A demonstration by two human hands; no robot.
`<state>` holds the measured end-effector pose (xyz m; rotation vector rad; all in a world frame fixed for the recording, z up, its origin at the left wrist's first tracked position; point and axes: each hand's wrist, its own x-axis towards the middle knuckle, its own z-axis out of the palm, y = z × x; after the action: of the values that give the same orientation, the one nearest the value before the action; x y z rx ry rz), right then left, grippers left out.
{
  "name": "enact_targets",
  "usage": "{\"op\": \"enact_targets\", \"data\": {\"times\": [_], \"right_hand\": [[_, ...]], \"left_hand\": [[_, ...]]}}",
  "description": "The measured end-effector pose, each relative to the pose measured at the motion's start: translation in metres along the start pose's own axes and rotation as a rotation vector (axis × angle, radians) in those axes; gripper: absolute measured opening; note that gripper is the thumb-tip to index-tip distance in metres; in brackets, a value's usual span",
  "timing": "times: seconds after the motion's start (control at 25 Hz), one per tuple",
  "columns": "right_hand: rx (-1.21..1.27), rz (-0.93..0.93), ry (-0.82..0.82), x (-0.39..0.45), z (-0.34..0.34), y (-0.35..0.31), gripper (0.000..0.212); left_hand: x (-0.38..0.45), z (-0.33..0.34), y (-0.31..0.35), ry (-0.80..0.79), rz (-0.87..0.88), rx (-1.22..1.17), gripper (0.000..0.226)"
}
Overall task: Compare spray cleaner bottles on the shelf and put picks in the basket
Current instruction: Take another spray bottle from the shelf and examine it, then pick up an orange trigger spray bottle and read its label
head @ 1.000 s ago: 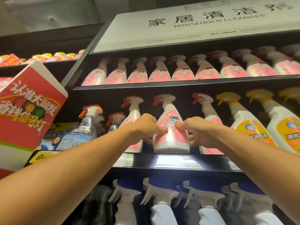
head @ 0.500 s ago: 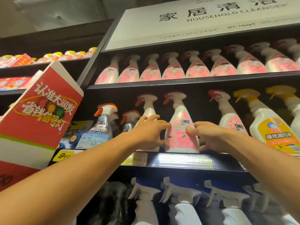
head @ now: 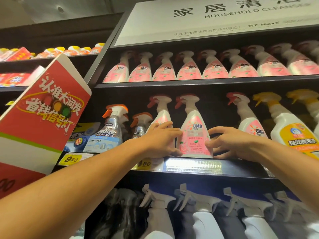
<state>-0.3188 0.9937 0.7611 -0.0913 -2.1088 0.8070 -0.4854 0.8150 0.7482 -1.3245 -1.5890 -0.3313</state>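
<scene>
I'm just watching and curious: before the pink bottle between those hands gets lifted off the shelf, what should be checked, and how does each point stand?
1. Pink bottle upright on the shelf: ok.
2. Left hand on its side: ok, fingers touch.
3. Right hand gripping: cannot tell; fingers look spread at its edge.
4. Room above the trigger: ok.
5. Neighbour bottle behind left hand, may get nudged: not ok.
6. Basket within reach: cannot tell, not in view.

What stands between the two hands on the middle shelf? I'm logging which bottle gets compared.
In the head view, one pink OMO spray bottle stands upright on the shelf edge between the left hand and right hand.
</scene>
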Motion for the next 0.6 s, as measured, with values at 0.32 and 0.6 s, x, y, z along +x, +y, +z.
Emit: {"op": "enact_targets", "data": {"times": [0.32, 0.6], "right_hand": [[-0.034, 0.011, -0.010, 0.005, 0.004, 0.004, 0.036], [-0.079, -0.170, 0.292, -0.005, 0.010, -0.015, 0.051]], "left_hand": [[-0.006, 0.003, -0.001, 0.032, -0.034, -0.084, 0.056], [-0.021, -0.007, -0.007, 0.210, -0.047, -0.226, 0.055]]}}
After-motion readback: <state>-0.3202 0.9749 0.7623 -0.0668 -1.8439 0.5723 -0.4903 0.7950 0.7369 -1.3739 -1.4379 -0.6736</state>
